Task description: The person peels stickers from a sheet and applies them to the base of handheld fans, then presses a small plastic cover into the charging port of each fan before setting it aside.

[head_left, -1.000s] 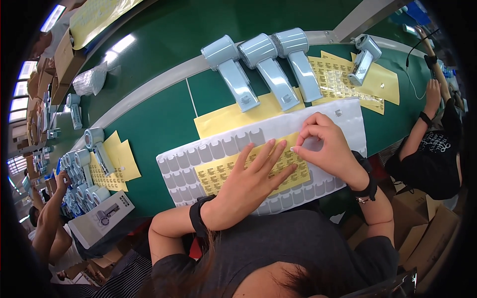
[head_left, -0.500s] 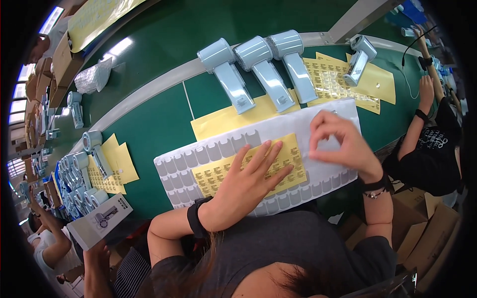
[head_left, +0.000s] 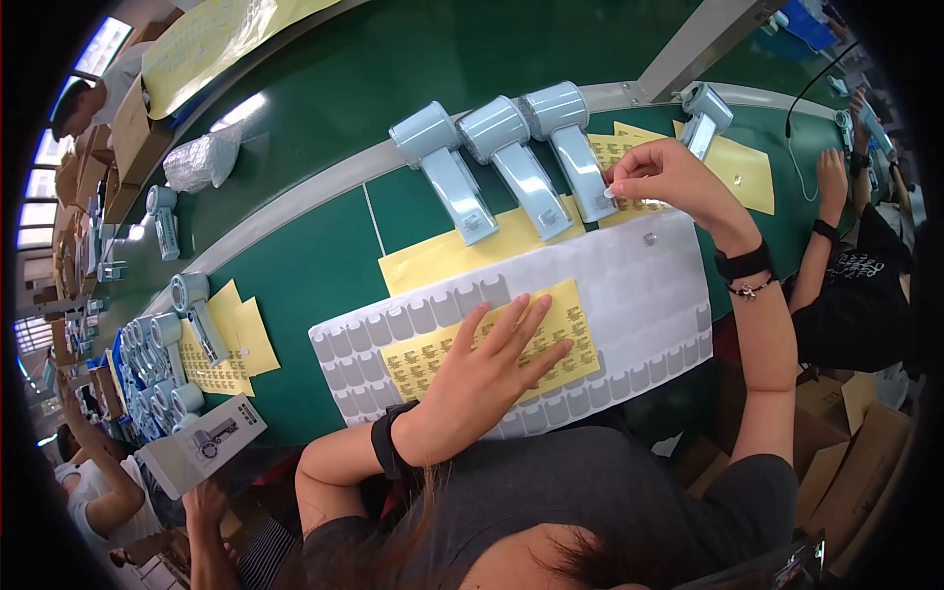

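Note:
My left hand (head_left: 482,379) lies flat with spread fingers on a yellow sheet of small printed labels (head_left: 413,364). That sheet rests on a large white sheet with rows of grey rounded label shapes (head_left: 639,285). Thumb and forefinger of my right hand (head_left: 669,182) pinch a small pale sticker (head_left: 611,193) at the handle end of a light-blue, hair-dryer-shaped device (head_left: 580,162). Two similar devices, one in the middle (head_left: 516,162) and one on the left (head_left: 442,172), lie beside it, their handles toward me over a yellow sheet (head_left: 398,270).
Another light-blue device (head_left: 703,113) lies by more yellow label sheets (head_left: 747,177) at the right. On the left are a cluster of devices (head_left: 157,359) and a white printed box (head_left: 211,442). Bubble wrap (head_left: 205,159) sits beyond the metal rail. Co-workers occupy both sides.
My right hand has moved up and away from the white sheet to the rightmost device's handle, still pinched. My left hand stays on the label sheet. The view has shifted slightly.

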The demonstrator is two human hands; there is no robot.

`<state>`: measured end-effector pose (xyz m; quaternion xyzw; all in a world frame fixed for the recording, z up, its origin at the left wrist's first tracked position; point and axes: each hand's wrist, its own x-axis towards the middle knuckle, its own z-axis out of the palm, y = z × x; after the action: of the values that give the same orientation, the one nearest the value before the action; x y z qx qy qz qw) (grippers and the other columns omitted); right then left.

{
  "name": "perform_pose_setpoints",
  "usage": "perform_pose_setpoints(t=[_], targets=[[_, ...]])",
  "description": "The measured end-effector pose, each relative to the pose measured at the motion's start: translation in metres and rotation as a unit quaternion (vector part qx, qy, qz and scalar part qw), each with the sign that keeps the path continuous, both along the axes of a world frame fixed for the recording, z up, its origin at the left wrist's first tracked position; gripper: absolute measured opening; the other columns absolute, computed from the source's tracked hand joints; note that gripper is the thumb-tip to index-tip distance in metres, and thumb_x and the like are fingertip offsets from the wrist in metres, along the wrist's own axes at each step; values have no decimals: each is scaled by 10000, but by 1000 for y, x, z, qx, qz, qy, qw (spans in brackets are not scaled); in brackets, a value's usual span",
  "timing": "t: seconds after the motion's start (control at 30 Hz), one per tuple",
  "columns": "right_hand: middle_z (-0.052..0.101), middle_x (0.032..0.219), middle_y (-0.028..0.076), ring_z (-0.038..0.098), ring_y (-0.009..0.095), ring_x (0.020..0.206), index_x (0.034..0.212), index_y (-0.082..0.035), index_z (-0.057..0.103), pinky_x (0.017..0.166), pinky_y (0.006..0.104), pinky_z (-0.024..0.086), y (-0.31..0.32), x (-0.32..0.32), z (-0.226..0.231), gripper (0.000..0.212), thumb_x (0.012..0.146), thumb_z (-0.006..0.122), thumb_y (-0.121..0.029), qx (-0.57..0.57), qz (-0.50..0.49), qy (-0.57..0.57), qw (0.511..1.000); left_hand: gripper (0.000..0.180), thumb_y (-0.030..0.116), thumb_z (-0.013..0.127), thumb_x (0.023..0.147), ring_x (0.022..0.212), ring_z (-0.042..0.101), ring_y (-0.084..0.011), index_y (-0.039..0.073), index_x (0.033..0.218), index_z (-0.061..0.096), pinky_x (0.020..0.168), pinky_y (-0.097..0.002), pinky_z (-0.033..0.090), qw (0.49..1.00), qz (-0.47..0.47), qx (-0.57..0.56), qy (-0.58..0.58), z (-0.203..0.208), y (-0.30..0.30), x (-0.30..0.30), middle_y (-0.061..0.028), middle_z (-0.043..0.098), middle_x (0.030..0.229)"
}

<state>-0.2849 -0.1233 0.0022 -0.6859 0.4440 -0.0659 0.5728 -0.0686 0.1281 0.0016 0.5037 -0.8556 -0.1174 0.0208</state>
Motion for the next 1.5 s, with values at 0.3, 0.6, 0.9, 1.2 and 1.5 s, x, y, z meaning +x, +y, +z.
perform_pose_setpoints(t=[0.3, 0.6, 0.9, 1.2, 1.5], targets=[[709, 929, 69, 656, 165, 828, 849, -4, 692, 749, 268, 519, 27, 8, -10, 123, 824, 744, -113, -286, 28, 38, 957, 601, 297, 709, 835, 1399, 377, -270, 296, 1406, 523, 1104, -463, 334, 999, 9, 5, 43, -1, 2, -3, -108, 367, 1542], [685, 1050, 116, 670, 277, 881, 1391, -81, 476, 776, 325, 532, 37, 58, -18, 659, 799, 761, -120, -544, -88, -120, 826, 641, 331, 755, 827, 1123, 545, -402, 125, 1380, 506, 925, -445, 498, 949, 227, -123, 180, 30, -89, 62, -234, 474, 1334], [679, 1023, 164, 681, 252, 890, 1495, -123, 273, 785, 356, 538, -8, 87, -39, 944, 701, 783, -149, -324, -135, -10, 936, 679, 542, 789, 739, 1099, 546, -444, 154, 1275, 636, 960, -468, 486, 953, 247, 9, 174, -11, -188, 94, -237, 607, 1152], [693, 1026, 170, 687, 231, 890, 1488, -141, 288, 788, 349, 537, -58, 115, -43, 939, 701, 797, -177, -346, -153, -39, 925, 551, 407, 820, 719, 1048, 551, -396, 180, 1203, 684, 931, -455, 498, 928, 287, -34, 236, -20, -203, 104, -138, 616, 1134], [646, 1154, 265, 650, 405, 1048, 1504, -105, 255, 911, 439, 506, -187, 149, -66, 997, 700, 830, -236, -444, -204, 46, 871, 575, 358, 855, 676, 1126, 546, -383, 259, 1216, 685, 885, -527, 519, 926, 321, -151, 131, 7, -317, 145, -111, 601, 1150]])
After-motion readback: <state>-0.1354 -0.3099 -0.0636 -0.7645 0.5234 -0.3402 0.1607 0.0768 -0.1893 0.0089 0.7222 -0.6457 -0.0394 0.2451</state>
